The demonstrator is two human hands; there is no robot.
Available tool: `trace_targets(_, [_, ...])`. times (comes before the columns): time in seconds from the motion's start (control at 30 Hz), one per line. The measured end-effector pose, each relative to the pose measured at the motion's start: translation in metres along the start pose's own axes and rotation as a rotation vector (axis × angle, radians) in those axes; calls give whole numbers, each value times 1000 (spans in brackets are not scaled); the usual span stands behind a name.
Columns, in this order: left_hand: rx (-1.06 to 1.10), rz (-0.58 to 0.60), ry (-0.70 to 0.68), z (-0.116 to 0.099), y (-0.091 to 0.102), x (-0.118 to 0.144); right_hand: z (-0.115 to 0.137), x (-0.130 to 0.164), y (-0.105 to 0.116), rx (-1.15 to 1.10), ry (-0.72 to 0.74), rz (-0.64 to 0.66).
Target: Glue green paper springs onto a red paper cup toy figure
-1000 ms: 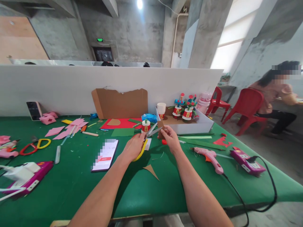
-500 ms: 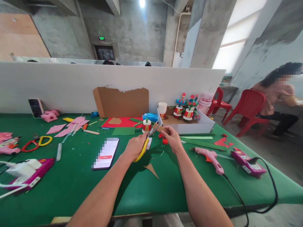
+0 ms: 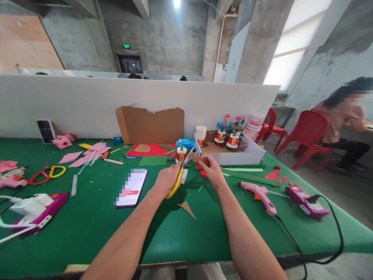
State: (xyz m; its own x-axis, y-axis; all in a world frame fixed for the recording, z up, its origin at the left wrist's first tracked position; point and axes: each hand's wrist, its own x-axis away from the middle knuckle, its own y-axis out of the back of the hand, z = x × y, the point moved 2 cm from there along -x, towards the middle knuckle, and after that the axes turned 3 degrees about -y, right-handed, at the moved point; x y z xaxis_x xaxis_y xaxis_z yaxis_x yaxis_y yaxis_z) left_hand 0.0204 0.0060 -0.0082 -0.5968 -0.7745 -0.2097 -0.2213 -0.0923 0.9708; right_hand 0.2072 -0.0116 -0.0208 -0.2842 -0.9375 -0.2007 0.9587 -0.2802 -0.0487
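My left hand (image 3: 168,179) is closed around the yellow handle of a pair of scissors (image 3: 176,186), whose blades point up and away to the right. Pinched in the fingers of my right hand (image 3: 212,169) is a small piece of brown cardboard (image 3: 197,158), its left end at the blades. Just behind the scissors stands a decorated paper cup (image 3: 181,154) with a red band and green striped coils. Red bottle caps (image 3: 203,174) lie beside my right hand. A pointed cardboard scrap (image 3: 187,210) rests on the green table below my hands.
A phone (image 3: 132,188) lies left of my left arm. To the right are a pink glue gun (image 3: 260,195) and a purple power strip (image 3: 307,202) with a black cord. A white box (image 3: 241,158) holding cup figures stands behind. A person (image 3: 340,112) sits far right.
The scissor blades now show more of their length beside the cardboard. Both hands stay almost in place, and the whole view has shifted slightly.
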Motion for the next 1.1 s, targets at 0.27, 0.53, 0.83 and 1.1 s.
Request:
trace_targets(0.27, [-4,-10,-7,1,-1,0,-2,0,0,-5,-18,11])
trace_targets(0.53, [-1,-1,0,1,-1,0,-3,0,0,10,0,28])
trace_targets(0.83, [4,14,7,0,1,0,-2,0,-1,17,-9,28])
trace_targets(1.1, [-4,27,22,1,1,0,-1,0,-1,-7,-10,14])
